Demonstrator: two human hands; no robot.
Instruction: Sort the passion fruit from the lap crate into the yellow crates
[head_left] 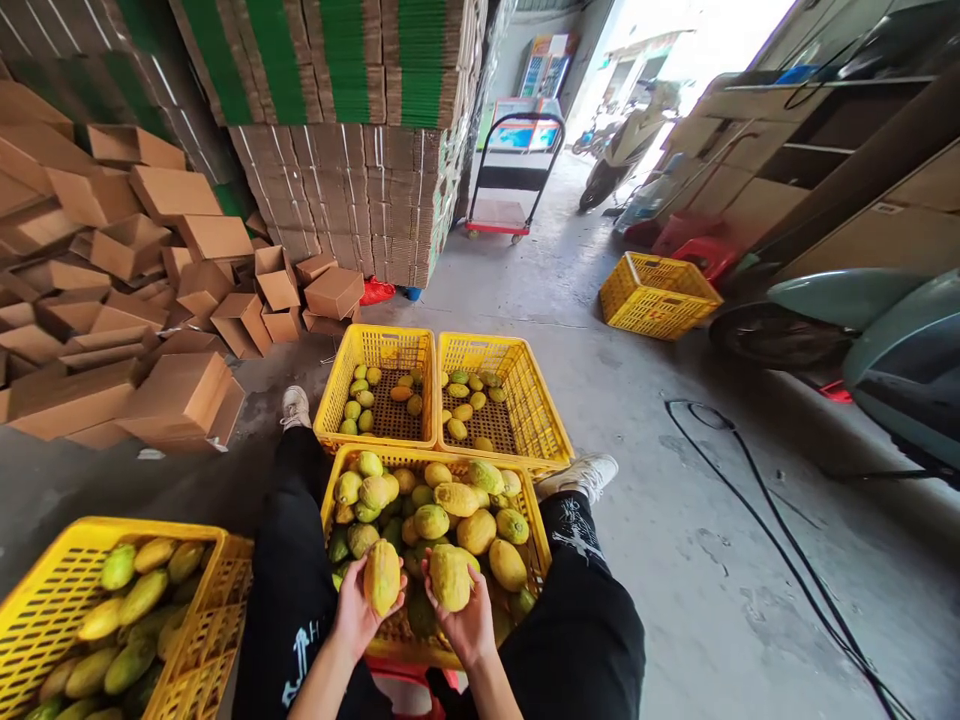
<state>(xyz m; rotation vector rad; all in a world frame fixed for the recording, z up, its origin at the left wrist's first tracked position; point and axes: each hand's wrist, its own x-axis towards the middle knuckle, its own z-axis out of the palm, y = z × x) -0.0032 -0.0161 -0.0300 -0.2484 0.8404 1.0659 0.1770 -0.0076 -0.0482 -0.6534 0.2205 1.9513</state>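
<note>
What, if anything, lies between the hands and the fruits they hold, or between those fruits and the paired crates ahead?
Nothing visible at the grasp: the left hand holds one fruit and the right hand a second fruit. Toward the left paired crate and right paired crate, the near crate and its heaped fruit lie between, but lower.

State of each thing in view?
Left grip: holding yellow fruit
Right grip: holding second fruit
Near crate: loaded with fruit
Front-left crate: partly filled
Front-right crate: partly filled
Left-side crate: loaded with fruit
Far-right crate: on floor
Small cartons: heaped loosely
Cardboard bundles: stacked
Trolley: handle upright
Scooters: parked
</note>
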